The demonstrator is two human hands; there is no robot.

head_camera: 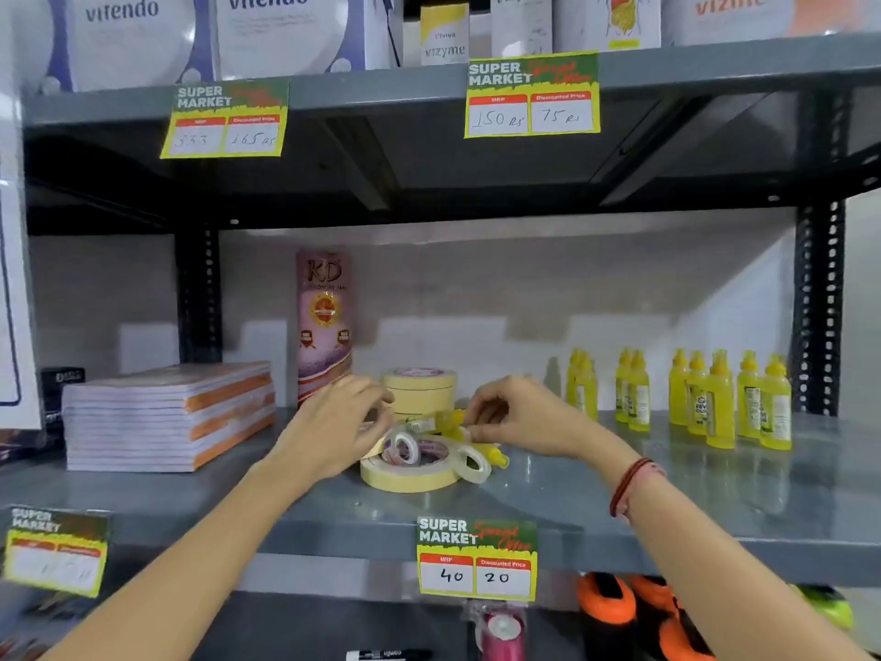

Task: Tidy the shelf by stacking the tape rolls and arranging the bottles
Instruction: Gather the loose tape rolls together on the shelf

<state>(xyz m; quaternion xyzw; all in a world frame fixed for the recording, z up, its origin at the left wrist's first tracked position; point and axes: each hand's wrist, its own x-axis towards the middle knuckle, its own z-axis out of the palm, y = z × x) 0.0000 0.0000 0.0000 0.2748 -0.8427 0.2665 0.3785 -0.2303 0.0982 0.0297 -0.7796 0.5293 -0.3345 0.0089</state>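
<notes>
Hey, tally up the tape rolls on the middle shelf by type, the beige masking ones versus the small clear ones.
Beige masking tape rolls: 3, two stacked and one lying flat in front
Small clear tape rolls: 2
Total: 5

A shop: price tags [477, 559] on stocked shelf [715, 512].

Two bare, sleeveless forearms, a red thread band [628, 484] wound round the right wrist
</notes>
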